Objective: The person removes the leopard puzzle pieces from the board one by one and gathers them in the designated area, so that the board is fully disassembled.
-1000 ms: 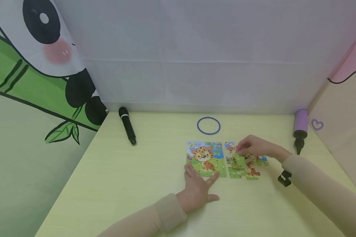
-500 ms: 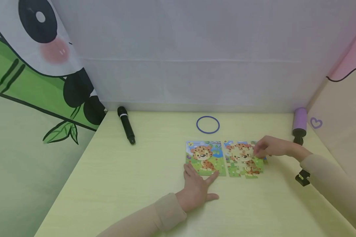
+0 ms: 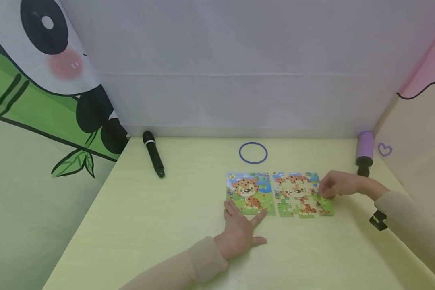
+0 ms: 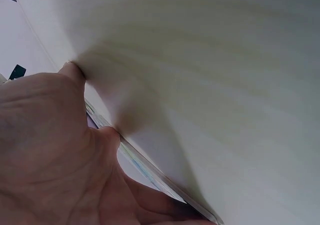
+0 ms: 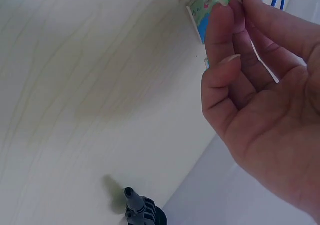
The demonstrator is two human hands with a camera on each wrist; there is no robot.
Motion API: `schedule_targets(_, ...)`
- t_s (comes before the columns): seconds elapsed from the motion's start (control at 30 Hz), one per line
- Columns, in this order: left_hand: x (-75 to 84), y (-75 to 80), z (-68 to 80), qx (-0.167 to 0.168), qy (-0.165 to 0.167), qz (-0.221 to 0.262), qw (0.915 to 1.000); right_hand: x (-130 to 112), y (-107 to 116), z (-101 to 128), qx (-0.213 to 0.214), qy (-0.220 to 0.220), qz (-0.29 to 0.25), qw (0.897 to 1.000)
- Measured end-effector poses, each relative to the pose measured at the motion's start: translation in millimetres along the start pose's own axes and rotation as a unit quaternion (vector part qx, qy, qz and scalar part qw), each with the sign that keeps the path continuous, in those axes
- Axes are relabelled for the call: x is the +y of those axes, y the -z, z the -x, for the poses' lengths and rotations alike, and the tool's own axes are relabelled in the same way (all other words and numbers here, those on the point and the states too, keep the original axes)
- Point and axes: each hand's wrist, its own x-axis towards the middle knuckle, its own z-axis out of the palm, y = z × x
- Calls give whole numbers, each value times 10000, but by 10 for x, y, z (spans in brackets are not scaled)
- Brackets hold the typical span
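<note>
Tabletop [image 3: 159, 225]: right hand [image 3: 335, 186] now farther right, at puzzle [image 3: 301, 195] edge.

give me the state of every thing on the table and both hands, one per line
left hand: flat on the table, fingertips on the near edge of the picture card
picture card: flat, whole
right hand: fingertips on the right side of the puzzle
puzzle: flat, pieces together, seams showing
blue ring: flat, untouched
microphone: lying on its side
purple pump: lying by the right wall
</note>
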Motion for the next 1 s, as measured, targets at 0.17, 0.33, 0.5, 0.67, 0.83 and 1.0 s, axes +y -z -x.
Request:
schedule_targets(0.17,6,0,12,36,-47,18,10000,64,-25,2,10,83,95,9999)
schedule_targets(0.33,-1,-2,6,60,-34,37,10000,87,-31,-13,43,180,191,9996)
schedule_targets(0.5,-3,-11,2,92,-59,130,9999,93,-39,-27,27,269,188,9995)
schedule_targets(0.67,-6,-23,0,129,-81,98,9998,97,-55,-49,65,398,296,9987)
schedule_targets(0.83,-3,-24,-2,156,-97,11,9998,104,-64,-62,74,324,343,9989)
schedule_targets(1.0,-4,-18,0,131,-79,17,9999,109,-52,-63,97,262,420,9987)
